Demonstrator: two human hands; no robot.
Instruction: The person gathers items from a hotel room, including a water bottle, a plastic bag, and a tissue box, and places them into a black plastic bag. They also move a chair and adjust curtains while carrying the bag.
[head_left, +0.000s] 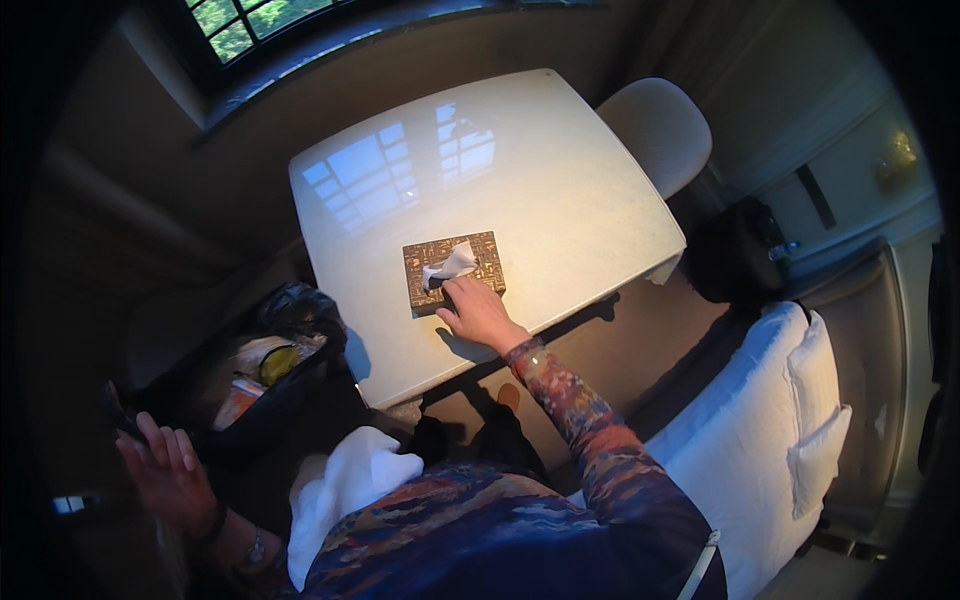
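Observation:
On the near part of the white table (525, 195) sits a patterned brown and gold tissue box (487, 262), a white tissue (454, 261) standing up from its slot. My right hand (478, 311) is on the box's near side, fingers over the top by the slot and thumb low at the front edge. At the far left, my left hand (169, 469) is raised with bent fingers beside a dark object (118, 412) that is too dim to name. Next to it a black plastic bag (304, 311) gapes, with a yellow item (279, 365) and wrappers inside.
A white towel (352, 472) hangs by my left side. To the right stands a bed or seat with white bedding (750, 427). A white chair (664, 131) is at the table's far right side, a dark bin or bag (731, 251) below it. A window (255, 22) lies beyond.

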